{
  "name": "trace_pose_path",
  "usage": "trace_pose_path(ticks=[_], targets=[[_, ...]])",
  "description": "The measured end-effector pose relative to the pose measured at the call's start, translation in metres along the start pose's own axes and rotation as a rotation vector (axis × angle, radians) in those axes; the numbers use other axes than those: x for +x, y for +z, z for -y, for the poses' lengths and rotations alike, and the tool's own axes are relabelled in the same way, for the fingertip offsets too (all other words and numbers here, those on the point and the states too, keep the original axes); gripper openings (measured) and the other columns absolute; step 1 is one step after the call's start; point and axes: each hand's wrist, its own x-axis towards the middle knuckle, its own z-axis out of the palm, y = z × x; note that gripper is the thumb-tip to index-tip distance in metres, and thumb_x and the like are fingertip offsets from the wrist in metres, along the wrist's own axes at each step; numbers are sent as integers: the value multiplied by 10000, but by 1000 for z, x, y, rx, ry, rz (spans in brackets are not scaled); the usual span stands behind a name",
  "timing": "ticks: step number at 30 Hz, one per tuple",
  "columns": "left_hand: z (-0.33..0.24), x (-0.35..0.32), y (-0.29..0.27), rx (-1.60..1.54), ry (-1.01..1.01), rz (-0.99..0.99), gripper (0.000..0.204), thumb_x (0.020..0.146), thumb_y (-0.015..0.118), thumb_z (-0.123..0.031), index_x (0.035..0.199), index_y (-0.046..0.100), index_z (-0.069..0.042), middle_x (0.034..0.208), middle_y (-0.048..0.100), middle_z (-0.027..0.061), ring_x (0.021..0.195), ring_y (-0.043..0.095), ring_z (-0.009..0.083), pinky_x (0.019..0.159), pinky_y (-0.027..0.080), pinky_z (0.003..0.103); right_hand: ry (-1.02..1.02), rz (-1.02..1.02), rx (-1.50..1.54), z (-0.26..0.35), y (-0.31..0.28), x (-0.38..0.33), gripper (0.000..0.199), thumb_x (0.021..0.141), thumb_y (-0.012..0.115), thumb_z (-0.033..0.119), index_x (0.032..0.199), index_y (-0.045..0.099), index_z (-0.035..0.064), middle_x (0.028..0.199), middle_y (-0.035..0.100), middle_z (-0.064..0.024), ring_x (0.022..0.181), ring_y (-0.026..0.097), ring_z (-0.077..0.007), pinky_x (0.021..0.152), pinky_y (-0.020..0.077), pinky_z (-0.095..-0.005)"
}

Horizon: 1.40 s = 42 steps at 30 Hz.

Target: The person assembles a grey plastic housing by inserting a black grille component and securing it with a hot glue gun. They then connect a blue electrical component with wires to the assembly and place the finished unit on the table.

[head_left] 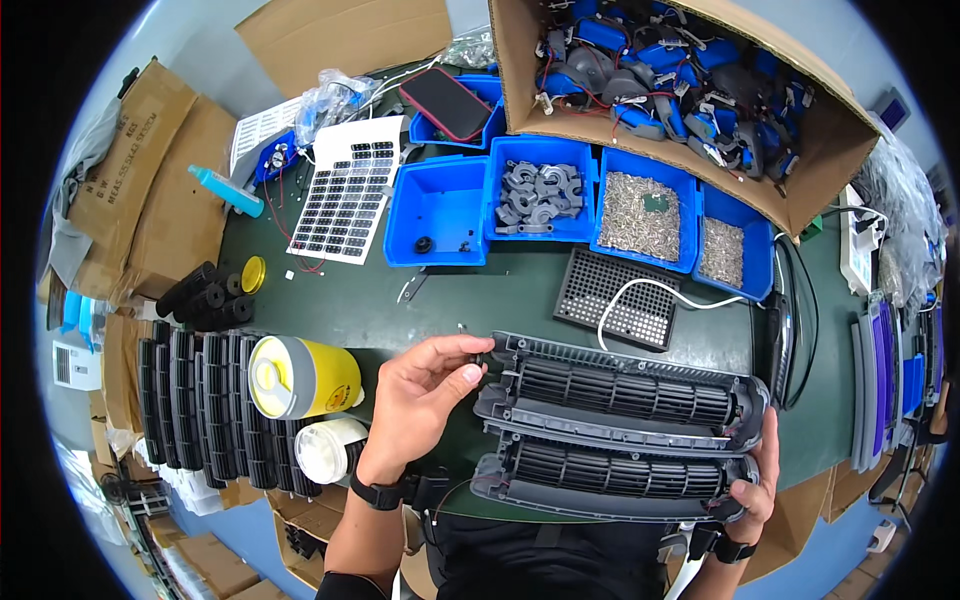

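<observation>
Left fingers [455,346] pinch a black piece [481,361], right ones [769,446] grip fan units [625,391], while a blue bin [550,149] holds brackets [540,190]

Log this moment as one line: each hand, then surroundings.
left hand: pinching small dark part | right hand: against right ends of far fan unit and near fan unit | beyond: blue bins

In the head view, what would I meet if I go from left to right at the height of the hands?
Black ribbed rollers, yellow-and-grey container, left hand, two grey housings, right hand, purple-and-grey panels.
</observation>
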Motion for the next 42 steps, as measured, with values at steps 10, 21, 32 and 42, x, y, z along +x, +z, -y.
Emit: trace_pose_path(ticks=[10, 21, 32, 42], targets=[[10, -7, 3, 129, 15, 7, 271, 1005, 666, 52, 1273, 630, 45, 1197, 724, 113, 1126, 700, 172, 1001, 562, 314, 3, 10, -13, 0, -2, 0, 1130, 656, 787, 253, 1649, 327, -31, 1542, 528, -278, 1382, 568, -358, 1182, 408, -455], [11, -4, 10, 167, 10, -41, 320, 958, 708, 88, 1261, 622, 34, 1158, 726, 115, 1112, 694, 164, 1000, 553, 306, -6, 25, -1, -1, -2, 1, 1110, 642, 760, 216, 1640, 345, -36, 1529, 548, -250, 1350, 593, -333, 1173, 427, -441], [15, -1, 12, 122, 81, -21, 303, 932, 747, 86, 1217, 661, 32, 1160, 746, 119, 1079, 714, 167, 973, 570, 304, -12, 13, -12, -2, -3, 2, 1117, 651, 776, 234, 1643, 339, -36, 1521, 558, -243, 1340, 601, -321, 1161, 436, -429], [19, 1, 8, 54, 21, 13, 280, 971, 709, 70, 1239, 670, 2, 1158, 747, 96, 1082, 699, 136, 959, 555, 274, -7, -26, -31, 1, 4, 1, 1158, 623, 763, 282, 1651, 330, -26, 1398, 618, -262, 1255, 631, -332, 1120, 460, -433]])
